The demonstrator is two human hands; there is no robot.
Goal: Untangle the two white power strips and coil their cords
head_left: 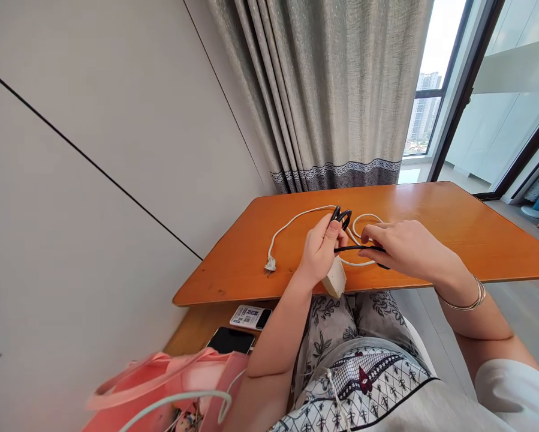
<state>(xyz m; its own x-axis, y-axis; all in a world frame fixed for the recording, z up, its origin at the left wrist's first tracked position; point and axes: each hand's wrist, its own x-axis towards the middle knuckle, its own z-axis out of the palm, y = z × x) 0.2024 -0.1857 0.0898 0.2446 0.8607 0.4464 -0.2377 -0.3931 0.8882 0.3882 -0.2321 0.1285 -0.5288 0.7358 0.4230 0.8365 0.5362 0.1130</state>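
Note:
My left hand (321, 247) is closed on a folded bunch of black cable (341, 217) above the orange wooden table (453, 228). My right hand (402, 247) pinches the same black cable, a stretch of which runs straight between the two hands. Under the hands lies a white cable (296, 221) with a plug (270, 264) at its left end and loops near my right hand. A white power-strip block (335, 279) sits at the table's near edge, just below my left hand.
A lower shelf at the left holds a dark phone (230, 340) and a small labelled card (250, 316). A pink bag (170, 384) with white cord is beside my left arm. Grey curtains (323, 90) and a glass door are behind the table.

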